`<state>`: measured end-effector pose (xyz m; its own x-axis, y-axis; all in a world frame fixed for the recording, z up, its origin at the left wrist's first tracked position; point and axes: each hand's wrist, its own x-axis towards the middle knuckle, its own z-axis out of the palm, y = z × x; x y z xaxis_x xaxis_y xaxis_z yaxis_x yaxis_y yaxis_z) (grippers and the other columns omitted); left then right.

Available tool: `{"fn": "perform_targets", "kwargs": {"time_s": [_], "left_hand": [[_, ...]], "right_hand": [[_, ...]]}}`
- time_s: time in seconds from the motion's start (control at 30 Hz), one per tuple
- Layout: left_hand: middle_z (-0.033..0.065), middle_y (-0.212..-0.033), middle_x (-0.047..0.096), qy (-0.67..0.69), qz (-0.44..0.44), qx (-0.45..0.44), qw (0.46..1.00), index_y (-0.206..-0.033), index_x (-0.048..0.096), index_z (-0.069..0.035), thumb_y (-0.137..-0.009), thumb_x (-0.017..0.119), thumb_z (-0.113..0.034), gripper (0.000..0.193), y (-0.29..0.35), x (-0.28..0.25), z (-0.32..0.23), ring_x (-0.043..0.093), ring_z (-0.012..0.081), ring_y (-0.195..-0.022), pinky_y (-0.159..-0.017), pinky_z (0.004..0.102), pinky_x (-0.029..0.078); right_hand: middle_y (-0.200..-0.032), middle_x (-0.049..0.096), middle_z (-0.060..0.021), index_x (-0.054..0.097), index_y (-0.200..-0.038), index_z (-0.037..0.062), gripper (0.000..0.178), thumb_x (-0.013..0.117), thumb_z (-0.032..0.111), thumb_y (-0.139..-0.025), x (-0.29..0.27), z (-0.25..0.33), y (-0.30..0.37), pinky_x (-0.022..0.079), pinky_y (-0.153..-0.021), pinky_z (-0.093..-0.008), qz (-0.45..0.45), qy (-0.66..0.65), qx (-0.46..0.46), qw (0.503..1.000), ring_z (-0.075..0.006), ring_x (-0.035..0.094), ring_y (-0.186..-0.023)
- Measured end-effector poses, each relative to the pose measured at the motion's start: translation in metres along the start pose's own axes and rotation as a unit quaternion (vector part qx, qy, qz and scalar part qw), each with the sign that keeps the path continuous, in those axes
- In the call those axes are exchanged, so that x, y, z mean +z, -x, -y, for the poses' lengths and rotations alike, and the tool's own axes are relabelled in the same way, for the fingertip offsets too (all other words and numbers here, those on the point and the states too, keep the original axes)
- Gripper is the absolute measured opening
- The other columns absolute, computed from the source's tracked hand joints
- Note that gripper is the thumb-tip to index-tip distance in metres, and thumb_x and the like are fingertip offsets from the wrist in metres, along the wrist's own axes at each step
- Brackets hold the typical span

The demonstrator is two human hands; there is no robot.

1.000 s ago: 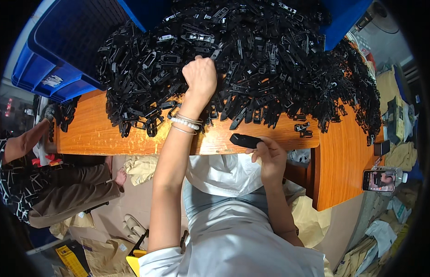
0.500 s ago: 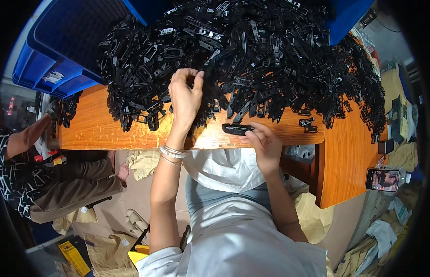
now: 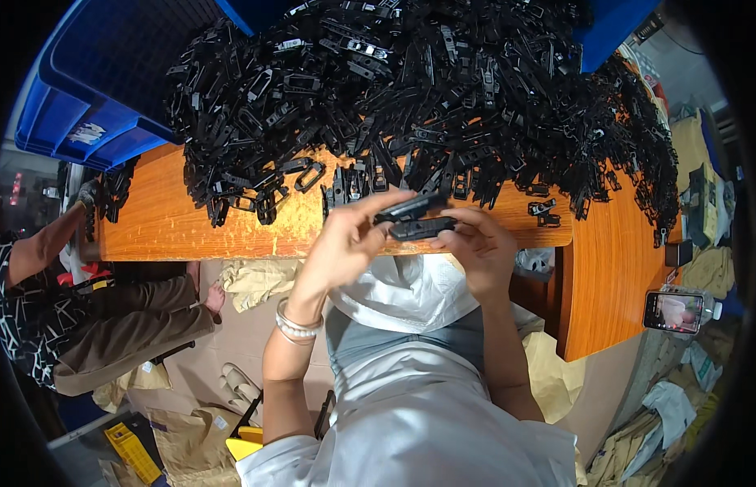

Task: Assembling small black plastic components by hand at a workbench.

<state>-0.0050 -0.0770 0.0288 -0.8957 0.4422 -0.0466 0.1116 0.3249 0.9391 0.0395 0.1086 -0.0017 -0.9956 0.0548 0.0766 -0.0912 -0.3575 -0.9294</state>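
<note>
Fingers of left hand pinch one black clip, fingers of right hand pinch another clip just below it, both at frame centre over table edge. Clip pile fills upper frame. Blue bin upper left. Phone at right.

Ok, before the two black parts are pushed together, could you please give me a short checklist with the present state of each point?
1. Left hand holds the upper black part: ok.
2. Right hand holds the lower black part: ok.
3. Parts lie lengthwise, one above the other: ok.
4. Ends exactly matched: cannot tell.
5. Hands clear of the pile of black parts: ok.
6. Table edge bare below the hands: ok.
</note>
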Motion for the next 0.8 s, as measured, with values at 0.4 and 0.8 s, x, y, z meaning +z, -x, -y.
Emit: {"fn": "perform_targets", "kwargs": {"time_s": [0.4, 0.8], "left_hand": [[0.0182, -0.101, 0.061, 0.007, -0.067, 0.047, 0.997, -0.109, 0.055, 0.002, -0.070, 0.067, -0.004, 0.042, 0.020, 0.022, -0.008, 0.061, 0.0271, -0.090, -0.079, 0.0304, 0.046], [0.0141, -0.093, 0.064, 0.001, -0.042, 0.072, 0.996, -0.102, 0.060, 0.002, -0.069, 0.070, -0.005, 0.036, 0.027, 0.022, -0.006, 0.062, 0.0205, -0.085, -0.075, 0.0279, 0.047]], "right_hand": [[-0.108, 0.053, -0.0138, 0.054, -0.104, -0.0032, 0.035, 0.060, -0.011, -0.070, -0.004, 0.006, 0.002, 0.049, -0.072, -0.0234, 0.061, 0.225, -0.134, 0.963, -0.0171, 0.059, -0.088], [-0.085, 0.056, -0.0090, 0.061, -0.097, -0.0030, 0.038, 0.056, -0.016, -0.062, -0.007, 0.013, 0.004, 0.045, -0.065, -0.0216, 0.075, 0.189, -0.037, 0.978, -0.0135, 0.056, -0.077]]}}
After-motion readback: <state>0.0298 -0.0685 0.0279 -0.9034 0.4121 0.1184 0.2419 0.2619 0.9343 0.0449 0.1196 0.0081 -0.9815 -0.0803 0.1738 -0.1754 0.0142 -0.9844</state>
